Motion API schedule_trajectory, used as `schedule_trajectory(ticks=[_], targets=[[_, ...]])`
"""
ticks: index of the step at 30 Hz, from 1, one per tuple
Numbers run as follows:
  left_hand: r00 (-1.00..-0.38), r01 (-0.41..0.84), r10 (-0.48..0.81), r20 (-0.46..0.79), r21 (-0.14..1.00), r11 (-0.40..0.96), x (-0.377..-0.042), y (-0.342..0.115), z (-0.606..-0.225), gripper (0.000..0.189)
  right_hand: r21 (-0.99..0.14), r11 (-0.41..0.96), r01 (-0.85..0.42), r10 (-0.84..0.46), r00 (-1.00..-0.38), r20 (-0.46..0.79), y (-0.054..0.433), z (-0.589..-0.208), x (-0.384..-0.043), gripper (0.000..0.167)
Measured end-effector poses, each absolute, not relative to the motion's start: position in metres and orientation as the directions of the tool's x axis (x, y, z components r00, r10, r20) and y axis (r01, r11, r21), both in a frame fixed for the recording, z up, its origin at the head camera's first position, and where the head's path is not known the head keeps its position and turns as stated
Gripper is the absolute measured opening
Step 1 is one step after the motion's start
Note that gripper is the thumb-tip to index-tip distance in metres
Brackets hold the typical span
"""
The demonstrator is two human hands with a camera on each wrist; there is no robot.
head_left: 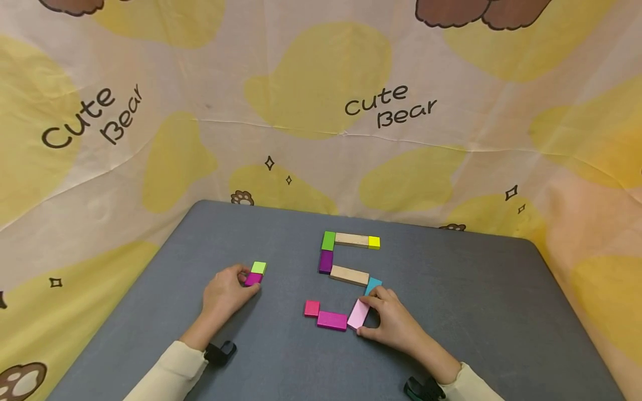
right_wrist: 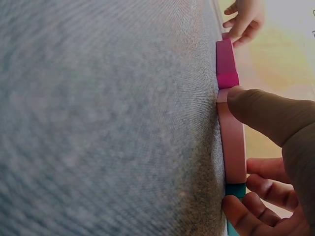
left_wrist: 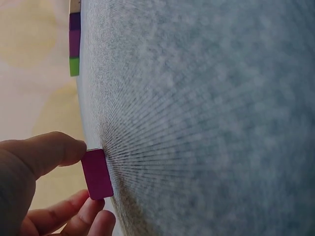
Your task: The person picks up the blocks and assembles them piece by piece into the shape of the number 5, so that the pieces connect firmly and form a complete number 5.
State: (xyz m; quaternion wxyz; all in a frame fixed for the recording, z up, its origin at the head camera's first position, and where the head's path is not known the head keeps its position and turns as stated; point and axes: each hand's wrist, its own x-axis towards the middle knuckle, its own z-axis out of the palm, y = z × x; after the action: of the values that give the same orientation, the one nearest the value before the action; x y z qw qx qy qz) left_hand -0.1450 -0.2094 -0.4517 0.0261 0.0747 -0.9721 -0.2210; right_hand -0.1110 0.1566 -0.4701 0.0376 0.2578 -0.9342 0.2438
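My left hand [head_left: 223,293] pinches a magenta block [left_wrist: 97,174] between thumb and fingers at the left of the table. A lime green block [head_left: 258,268] lies against its far side. With thumb and fingertips, my right hand [head_left: 393,322] pinches a light pink block [head_left: 358,314] at its two ends. That pink block sits between a blue block [head_left: 373,285] and a long magenta block [head_left: 332,321]. A small red-pink block [head_left: 312,308] touches the long magenta one at its left end.
Farther back, a bent row continues: a wooden block [head_left: 349,275], a purple block [head_left: 326,262], a green block [head_left: 328,240], another wooden block [head_left: 351,240] and a yellow block [head_left: 374,243]. All lie on a grey table [head_left: 476,312]. A printed cloth [head_left: 311,83] hangs behind its far edge.
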Motion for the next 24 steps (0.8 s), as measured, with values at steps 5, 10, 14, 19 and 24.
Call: schedule_trajectory(ticks=[5,10,14,19,24], targets=[[-0.986,-0.147,-0.164,0.002,0.435,0.888,-0.144,-0.210,-0.451,0.041,-0.433,0.744,-0.508,-0.465,-0.860,0.209,0.157,-0.471,-0.110,0.058],[-0.989,-0.129,-0.146,0.005,0.436,0.891,-0.140,-0.210,-0.448,0.039,-0.435,0.743,-0.509,-0.467,-0.859,0.209,0.157,-0.472,-0.110,0.058],[-0.993,-0.105,-0.120,0.005,0.445,0.889,-0.138,-0.206,-0.444,0.039,-0.435,0.744,-0.507,-0.465,-0.860,0.208,0.157,-0.472,-0.111,0.058],[-0.998,-0.045,-0.058,0.012,0.475,0.879,-0.137,-0.198,-0.442,0.033,-0.436,0.746,-0.503,-0.465,-0.862,0.199,0.157,-0.471,-0.111,0.058],[-1.000,0.019,0.018,0.007,0.521,0.854,-0.138,-0.187,-0.442,0.028,-0.438,0.745,-0.503,-0.465,-0.863,0.199,0.157,-0.471,-0.111,0.058]])
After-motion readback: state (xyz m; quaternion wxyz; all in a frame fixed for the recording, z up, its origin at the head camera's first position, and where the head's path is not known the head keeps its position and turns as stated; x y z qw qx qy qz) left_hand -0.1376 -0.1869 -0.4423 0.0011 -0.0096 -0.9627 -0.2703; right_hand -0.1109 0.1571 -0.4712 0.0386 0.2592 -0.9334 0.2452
